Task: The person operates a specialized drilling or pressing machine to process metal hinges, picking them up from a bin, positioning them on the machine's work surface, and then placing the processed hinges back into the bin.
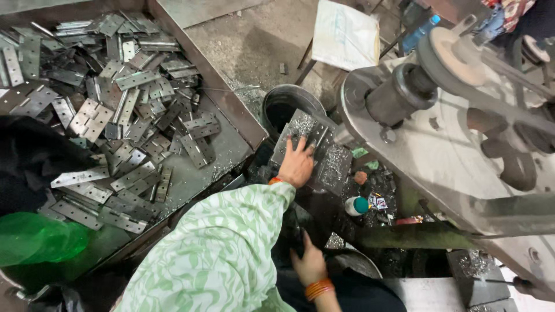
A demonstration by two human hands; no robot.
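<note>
1. Checked the head view. My left hand (296,162) lay flat with its fingers spread on a small grey stack of flat metal pieces (312,136). The stack sat on the shaving-covered steel bed (335,167) at the foot of the big grey belt-driven machine (451,133). The hand wasn't pinching anything, it just pressed down palm first.

2. My right hand (309,263), the one with orange bangles, was low down in the dark gap in front of the machine. Honestly couldn't tell if it was closed on something or just resting there, it was too murky.

3. What was left, as I judged it, was loads. The wide rusty-brown metal tray (234,112) to the left was heaped with flat grey steel hinge leaves with punched holes (133,115), well apart from both hands.

4. What was done was hard to say. A dark round bucket (289,104) stood just behind the stack, but I couldn't see what was in it, and no finished pile showed anywhere. Going by the shavings on the bed, I'd guess some pieces had been through the machine.

5. Other stuff: a small white bottle with a teal cap (358,205) lay beside the bed, and a green see-through plastic thing (34,240) sat at the lower left.
</note>
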